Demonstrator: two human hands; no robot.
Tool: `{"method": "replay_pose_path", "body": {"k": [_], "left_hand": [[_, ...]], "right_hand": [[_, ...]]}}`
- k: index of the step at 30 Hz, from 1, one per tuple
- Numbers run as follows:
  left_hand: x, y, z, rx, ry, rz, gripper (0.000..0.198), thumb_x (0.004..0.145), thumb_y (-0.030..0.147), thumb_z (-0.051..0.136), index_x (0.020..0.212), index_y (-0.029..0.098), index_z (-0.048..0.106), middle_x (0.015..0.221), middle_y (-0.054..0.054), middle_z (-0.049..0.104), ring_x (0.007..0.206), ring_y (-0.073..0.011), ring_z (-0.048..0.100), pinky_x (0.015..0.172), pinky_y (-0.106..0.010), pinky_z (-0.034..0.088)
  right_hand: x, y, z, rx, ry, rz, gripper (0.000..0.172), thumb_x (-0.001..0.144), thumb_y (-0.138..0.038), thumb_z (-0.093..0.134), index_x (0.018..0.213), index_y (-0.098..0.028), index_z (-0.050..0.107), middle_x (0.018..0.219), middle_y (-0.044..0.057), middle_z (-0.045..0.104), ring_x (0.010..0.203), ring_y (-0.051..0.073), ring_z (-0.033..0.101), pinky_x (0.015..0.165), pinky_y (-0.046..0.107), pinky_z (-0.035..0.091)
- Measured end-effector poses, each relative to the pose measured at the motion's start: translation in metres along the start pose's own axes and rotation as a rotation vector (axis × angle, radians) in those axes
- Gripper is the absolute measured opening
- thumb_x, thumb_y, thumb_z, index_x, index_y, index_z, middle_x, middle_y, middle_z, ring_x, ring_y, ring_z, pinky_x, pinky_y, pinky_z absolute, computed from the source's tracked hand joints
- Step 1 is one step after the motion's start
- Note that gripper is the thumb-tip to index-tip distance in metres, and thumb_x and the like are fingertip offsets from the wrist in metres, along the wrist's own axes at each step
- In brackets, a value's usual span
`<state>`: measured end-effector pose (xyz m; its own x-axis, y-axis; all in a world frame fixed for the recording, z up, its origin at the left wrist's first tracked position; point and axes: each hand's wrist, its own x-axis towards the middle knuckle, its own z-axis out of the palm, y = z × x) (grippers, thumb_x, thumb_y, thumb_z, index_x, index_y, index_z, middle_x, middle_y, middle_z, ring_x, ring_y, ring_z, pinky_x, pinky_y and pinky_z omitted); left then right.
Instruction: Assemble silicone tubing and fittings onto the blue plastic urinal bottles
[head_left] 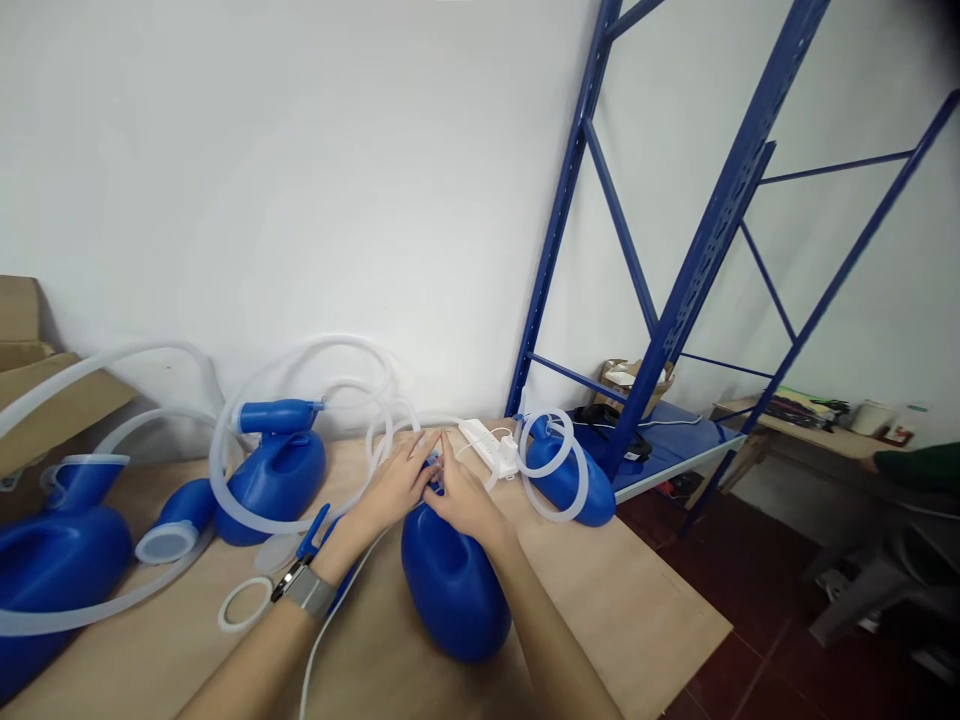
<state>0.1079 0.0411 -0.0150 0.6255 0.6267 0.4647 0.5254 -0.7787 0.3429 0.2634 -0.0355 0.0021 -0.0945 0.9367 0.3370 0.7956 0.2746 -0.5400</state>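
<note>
A blue plastic bottle [454,590] with a moulded handle recess lies tilted on the table, its neck pointing away from me. At that neck my left hand [396,478] and my right hand [463,490] meet, fingertips almost touching. My left fingers close around the neck from the left, and my right thumb and fingers grip it from the other side. Most of the neck and whatever is fitted there are hidden by the fingers. Under my left wrist lies a blue part [313,532], partly covered by the forearm.
Blue bottles with clear hoses stand left [56,560] and right [592,490]. A loose hose [217,450] coils behind my left arm. Nearby are a white ring [245,604], a power strip [487,450] and a cardboard box [75,400]. A blue metal rack [675,290] rises at the right.
</note>
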Motion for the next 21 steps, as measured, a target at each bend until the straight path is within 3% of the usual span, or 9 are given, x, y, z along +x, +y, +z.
{"method": "replay_pose_path", "body": {"k": [2, 5, 8, 11, 14, 17, 21], "left_hand": [[0.008, -0.002, 0.001, -0.007, -0.051, 0.063, 0.055, 0.102, 0.035, 0.049, 0.155, 0.021, 0.046, 0.161, -0.015, 0.047, 0.151, -0.0304, 0.039, 0.125, -0.052, 0.034], [0.011, 0.001, -0.001, -0.008, -0.100, 0.123, 0.047, 0.095, 0.035, 0.063, 0.141, 0.023, 0.062, 0.156, -0.011, 0.055, 0.151, -0.0317, 0.040, 0.126, -0.051, 0.032], [0.013, 0.009, 0.000, -0.002, -0.085, 0.099, 0.034, 0.104, 0.032, 0.048, 0.126, 0.022, 0.072, 0.139, -0.008, 0.070, 0.151, -0.0281, 0.041, 0.127, -0.048, 0.029], [0.015, 0.017, 0.010, 0.013, -0.025, -0.019, 0.040, 0.107, 0.030, 0.037, 0.113, 0.018, 0.074, 0.131, -0.014, 0.073, 0.143, -0.0294, 0.052, 0.120, -0.046, 0.039], [0.016, 0.025, 0.023, 0.015, 0.067, -0.181, 0.042, 0.107, 0.031, 0.035, 0.122, 0.015, 0.070, 0.134, -0.019, 0.070, 0.123, -0.0324, 0.067, 0.106, -0.046, 0.049], [0.019, 0.032, 0.034, -0.002, 0.146, -0.336, 0.046, 0.107, 0.031, 0.030, 0.124, 0.013, 0.069, 0.116, -0.019, 0.077, 0.105, -0.0312, 0.073, 0.096, -0.043, 0.051], [0.033, 0.030, 0.034, -0.037, 0.243, -0.505, 0.060, 0.107, 0.031, 0.016, 0.113, 0.009, 0.072, 0.108, -0.021, 0.078, 0.101, -0.0315, 0.073, 0.090, -0.041, 0.051]], "right_hand": [[-0.008, 0.003, -0.003, 0.082, 0.021, 0.003, 0.108, 0.088, -0.021, 0.066, 0.166, -0.010, -0.008, 0.116, 0.015, 0.070, 0.102, 0.028, 0.068, 0.094, 0.044, 0.054], [-0.019, 0.007, -0.008, 0.193, 0.057, -0.016, 0.120, 0.083, -0.019, 0.072, 0.165, -0.018, -0.016, 0.115, 0.009, 0.067, 0.106, 0.026, 0.066, 0.100, 0.043, 0.051], [-0.026, 0.011, -0.011, 0.227, 0.084, 0.059, 0.129, 0.076, -0.024, 0.083, 0.166, -0.022, -0.010, 0.123, 0.010, 0.063, 0.113, 0.026, 0.063, 0.101, 0.043, 0.051], [-0.029, 0.014, -0.010, 0.228, 0.064, 0.165, 0.135, 0.070, -0.029, 0.089, 0.167, -0.021, -0.006, 0.127, 0.012, 0.061, 0.113, 0.027, 0.062, 0.099, 0.042, 0.051], [-0.028, 0.014, -0.009, 0.202, 0.000, 0.204, 0.131, 0.072, -0.028, 0.085, 0.168, -0.017, -0.004, 0.124, 0.013, 0.063, 0.107, 0.027, 0.064, 0.096, 0.041, 0.052], [-0.028, 0.009, -0.013, 0.120, -0.035, 0.185, 0.123, 0.076, -0.026, 0.078, 0.168, -0.014, -0.003, 0.118, 0.013, 0.067, 0.105, 0.029, 0.064, 0.095, 0.042, 0.051], [-0.029, 0.000, -0.019, 0.018, -0.097, 0.174, 0.121, 0.075, -0.026, 0.075, 0.168, -0.013, -0.002, 0.116, 0.014, 0.069, 0.107, 0.031, 0.062, 0.095, 0.043, 0.048]]}}
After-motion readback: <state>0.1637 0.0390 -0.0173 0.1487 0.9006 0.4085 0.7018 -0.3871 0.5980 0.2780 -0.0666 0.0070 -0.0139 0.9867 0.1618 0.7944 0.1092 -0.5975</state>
